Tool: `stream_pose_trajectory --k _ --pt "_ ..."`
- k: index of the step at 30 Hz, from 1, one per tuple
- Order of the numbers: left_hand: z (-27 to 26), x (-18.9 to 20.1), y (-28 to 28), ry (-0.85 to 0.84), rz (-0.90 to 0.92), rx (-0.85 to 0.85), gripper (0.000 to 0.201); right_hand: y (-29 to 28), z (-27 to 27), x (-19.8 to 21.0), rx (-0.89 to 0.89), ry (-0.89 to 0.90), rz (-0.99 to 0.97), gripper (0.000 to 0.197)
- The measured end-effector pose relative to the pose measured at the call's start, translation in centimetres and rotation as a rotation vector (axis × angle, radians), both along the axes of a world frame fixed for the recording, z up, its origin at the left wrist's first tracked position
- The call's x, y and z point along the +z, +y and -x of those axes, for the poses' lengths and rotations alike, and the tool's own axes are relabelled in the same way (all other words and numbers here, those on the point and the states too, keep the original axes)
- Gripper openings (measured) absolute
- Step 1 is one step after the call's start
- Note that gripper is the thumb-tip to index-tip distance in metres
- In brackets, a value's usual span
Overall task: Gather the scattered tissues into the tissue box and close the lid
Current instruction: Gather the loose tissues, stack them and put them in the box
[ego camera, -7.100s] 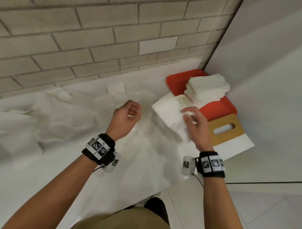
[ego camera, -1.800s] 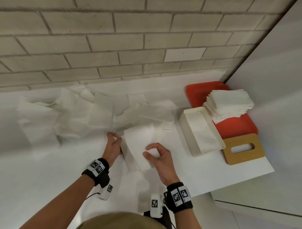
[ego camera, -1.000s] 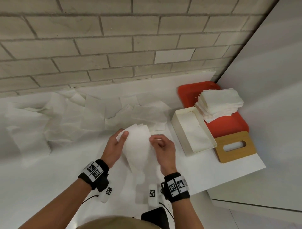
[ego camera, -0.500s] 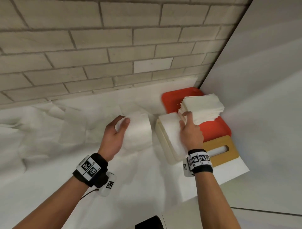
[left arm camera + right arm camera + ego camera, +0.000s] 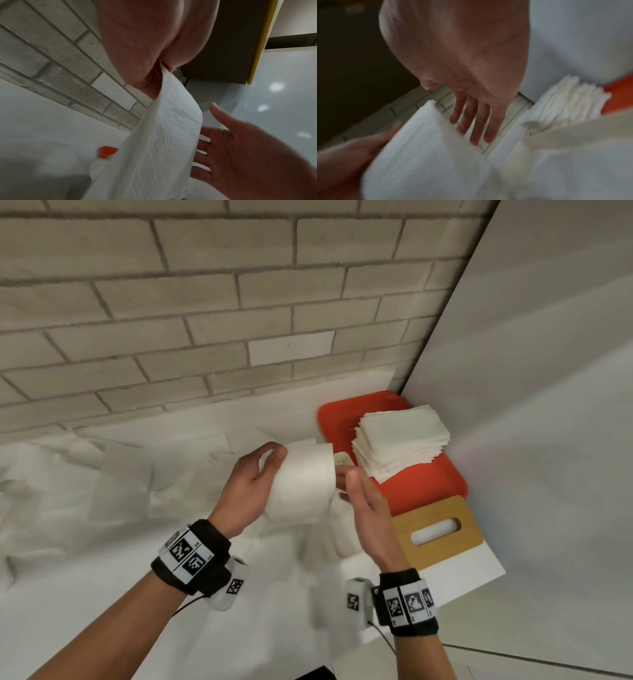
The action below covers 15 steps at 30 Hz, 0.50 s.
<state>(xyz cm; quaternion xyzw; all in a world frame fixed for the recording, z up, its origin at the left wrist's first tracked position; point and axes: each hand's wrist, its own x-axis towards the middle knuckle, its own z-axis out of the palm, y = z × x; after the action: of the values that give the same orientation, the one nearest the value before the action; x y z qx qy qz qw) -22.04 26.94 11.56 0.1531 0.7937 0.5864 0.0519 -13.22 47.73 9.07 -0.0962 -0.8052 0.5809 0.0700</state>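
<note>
Loose tissues [image 5: 113,474] are lying scattered and overlapping across the left part of the white table [image 5: 85,611], below the brick wall [image 5: 205,302]. The left hand [image 5: 248,487] is pinching one tissue [image 5: 301,484] by its upper edge between thumb and fingers [image 5: 274,455], and the sheet is hanging down curved, lifted off the table. Just right of it the right hand [image 5: 368,508] is reaching in with straight, spread fingers [image 5: 476,121] that are grasping nothing; whether they are touching the sheet cannot be told. The cream tissue box [image 5: 342,458] is sitting behind the held tissue and the right hand, mostly hidden, only a corner showing. Right of that, a red tray [image 5: 431,484] is carrying a neat stack of folded tissues [image 5: 400,440]. The wooden lid [image 5: 435,530] with its oval slot is lying flat on the table at the tray's near edge, off the box.
</note>
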Motion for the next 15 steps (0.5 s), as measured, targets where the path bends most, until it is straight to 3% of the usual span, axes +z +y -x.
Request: stream_pose_trajectory --k 1,4,8,12,15 --pt "0.0 0.2 0.6 0.013 0.015 -0.002 0.039 -0.5 -0.1 0.1 0.045 -0.016 0.1 0.041" --pt "-0.1 1.1 2.3 0.011 0.001 -0.007 0.055 -1.1 -0.2 -0.4 0.016 0.073 0.114 0.057" --pt "0.0 2.2 3.5 0.046 0.042 0.004 0.047 0.4 0.4 -0.3 -0.103 0.126 0.113 0.041" --pt "0.7 2.1 3.6 0.064 0.191 0.063 0.049 3.2 2.6 -2.5 -0.214 0.03 -0.163 0.035" --pt "1.4 1.5 3.2 0.077 0.265 0.107 0.049 4.0 3.9 -4.1 -0.124 -0.155 -0.431 0.042"
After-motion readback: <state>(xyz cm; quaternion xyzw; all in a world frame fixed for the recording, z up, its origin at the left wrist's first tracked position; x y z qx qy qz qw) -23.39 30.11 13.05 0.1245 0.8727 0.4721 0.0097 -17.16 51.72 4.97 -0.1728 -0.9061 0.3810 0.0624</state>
